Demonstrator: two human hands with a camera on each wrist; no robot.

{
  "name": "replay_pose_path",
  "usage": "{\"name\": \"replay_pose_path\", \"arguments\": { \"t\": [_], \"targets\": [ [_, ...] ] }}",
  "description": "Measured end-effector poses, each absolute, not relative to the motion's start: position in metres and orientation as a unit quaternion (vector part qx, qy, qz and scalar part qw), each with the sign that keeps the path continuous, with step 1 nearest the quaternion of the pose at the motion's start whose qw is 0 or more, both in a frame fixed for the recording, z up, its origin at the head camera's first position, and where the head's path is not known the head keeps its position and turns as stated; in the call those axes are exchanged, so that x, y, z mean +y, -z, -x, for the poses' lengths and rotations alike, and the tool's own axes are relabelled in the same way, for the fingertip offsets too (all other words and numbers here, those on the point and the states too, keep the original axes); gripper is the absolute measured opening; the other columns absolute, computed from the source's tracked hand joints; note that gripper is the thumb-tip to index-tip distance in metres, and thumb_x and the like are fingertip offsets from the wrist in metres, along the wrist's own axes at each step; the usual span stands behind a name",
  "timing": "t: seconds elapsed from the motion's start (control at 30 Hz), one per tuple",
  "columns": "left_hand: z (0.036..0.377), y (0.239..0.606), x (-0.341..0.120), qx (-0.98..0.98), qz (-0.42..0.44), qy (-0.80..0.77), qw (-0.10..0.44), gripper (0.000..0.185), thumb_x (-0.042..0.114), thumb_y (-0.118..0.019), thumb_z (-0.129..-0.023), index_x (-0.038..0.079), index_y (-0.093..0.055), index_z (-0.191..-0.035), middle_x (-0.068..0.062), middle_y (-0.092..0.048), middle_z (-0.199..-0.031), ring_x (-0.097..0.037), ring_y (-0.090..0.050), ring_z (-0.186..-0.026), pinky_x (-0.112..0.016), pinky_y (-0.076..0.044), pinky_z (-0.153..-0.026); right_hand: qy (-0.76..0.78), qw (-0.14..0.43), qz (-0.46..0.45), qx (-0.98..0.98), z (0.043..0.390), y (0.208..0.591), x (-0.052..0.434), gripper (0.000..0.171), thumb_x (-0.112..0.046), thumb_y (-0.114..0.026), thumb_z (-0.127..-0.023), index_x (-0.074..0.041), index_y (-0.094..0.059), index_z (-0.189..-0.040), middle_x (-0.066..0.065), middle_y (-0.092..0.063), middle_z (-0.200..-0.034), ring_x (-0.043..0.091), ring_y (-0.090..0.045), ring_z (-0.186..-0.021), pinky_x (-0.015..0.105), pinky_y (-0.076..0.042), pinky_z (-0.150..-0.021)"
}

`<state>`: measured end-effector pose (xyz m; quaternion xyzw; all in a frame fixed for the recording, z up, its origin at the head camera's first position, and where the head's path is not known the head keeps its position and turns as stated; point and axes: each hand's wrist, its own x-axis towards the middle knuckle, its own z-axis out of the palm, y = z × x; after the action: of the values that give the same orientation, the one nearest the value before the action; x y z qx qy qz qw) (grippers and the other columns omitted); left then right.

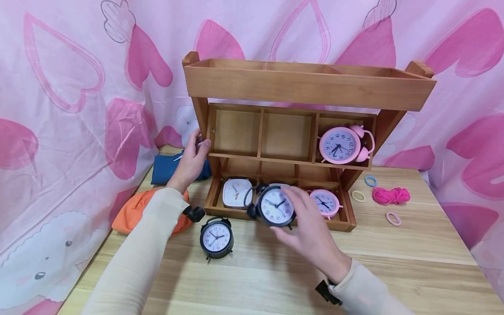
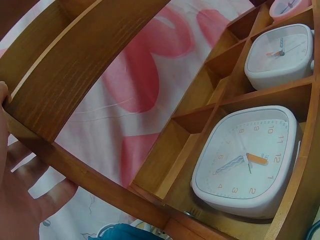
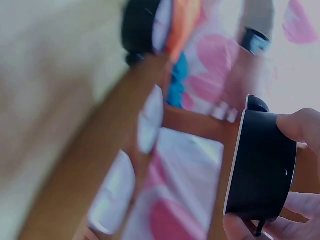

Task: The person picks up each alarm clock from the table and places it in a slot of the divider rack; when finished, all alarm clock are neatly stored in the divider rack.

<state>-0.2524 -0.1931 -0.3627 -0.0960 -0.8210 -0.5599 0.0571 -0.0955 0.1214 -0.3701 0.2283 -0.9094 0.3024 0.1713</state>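
Observation:
A black twin-bell alarm clock [image 1: 277, 204] is held by its round body in my right hand [image 1: 311, 232], its face toward me and its bells to the left. In the right wrist view thumb and fingers grip the clock's black casing [image 3: 262, 165]. My left hand [image 1: 191, 159] grips the left side post of a tiered wooden shelf [image 1: 307, 89]; in the left wrist view, fingers [image 2: 55, 197] show behind the post. Another black alarm clock [image 1: 216, 237] stands on the table before the shelf. The held clock partly hides the bottom tier's middle compartment.
The bottom tier holds a white square clock [image 1: 237, 193], a second white clock [image 2: 280, 55] and a pink clock [image 1: 325, 203]. A pink twin-bell clock [image 1: 340, 145] lies tilted in the middle tier's right compartment. Orange cloth [image 1: 135, 210], blue cloth [image 1: 165, 169], pink yarn [image 1: 390, 195] and hair ties [image 1: 393, 218] flank the shelf.

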Motion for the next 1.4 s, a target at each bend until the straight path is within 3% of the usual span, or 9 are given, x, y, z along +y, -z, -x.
{"name": "replay_pose_path", "arguments": {
  "t": [0.27,0.63,1.0,1.4],
  "targets": [
    [0.252,0.362,-0.193,-0.821,0.094,0.560,0.054,0.067,0.047,-0.041,-0.104,0.017,-0.014,-0.157,-0.015,-0.029,-0.157,-0.031,-0.032,-0.145,-0.052,-0.031,-0.117,-0.322,0.257,-0.222,-0.884,0.113,0.337,0.132,0.089,-0.021,-0.090,-0.067,-0.004,-0.047,-0.142,0.016,-0.049,-0.140,0.031,-0.048,-0.126,0.050,-0.044,-0.102],
    [0.253,0.362,-0.193,-0.818,0.097,0.564,0.054,0.065,0.046,-0.041,-0.104,0.018,-0.014,-0.157,-0.014,-0.030,-0.157,-0.030,-0.033,-0.145,-0.051,-0.031,-0.118,-0.318,0.322,-0.211,-0.867,0.154,0.303,0.128,0.081,-0.017,-0.087,-0.073,-0.006,-0.047,-0.143,0.018,-0.043,-0.146,0.034,-0.041,-0.133,0.051,-0.038,-0.111],
    [0.233,0.337,-0.185,-0.812,0.101,0.574,0.033,0.059,0.025,-0.038,-0.107,0.006,-0.012,-0.157,-0.022,-0.028,-0.155,-0.036,-0.031,-0.144,-0.051,-0.029,-0.119,-0.309,0.340,-0.190,-0.868,0.195,0.304,0.125,0.076,-0.022,-0.087,-0.074,-0.007,-0.051,-0.140,0.018,-0.046,-0.142,0.037,-0.046,-0.125,0.050,-0.038,-0.106],
    [0.228,0.331,-0.182,-0.814,0.099,0.572,0.036,0.059,0.027,-0.039,-0.107,0.006,-0.014,-0.156,-0.022,-0.030,-0.155,-0.036,-0.033,-0.144,-0.051,-0.030,-0.118,-0.297,0.322,-0.172,-0.882,0.207,0.313,0.124,0.074,-0.020,-0.085,-0.076,-0.005,-0.050,-0.139,0.020,-0.039,-0.146,0.040,-0.041,-0.128,0.052,-0.036,-0.108]
  ]
}}
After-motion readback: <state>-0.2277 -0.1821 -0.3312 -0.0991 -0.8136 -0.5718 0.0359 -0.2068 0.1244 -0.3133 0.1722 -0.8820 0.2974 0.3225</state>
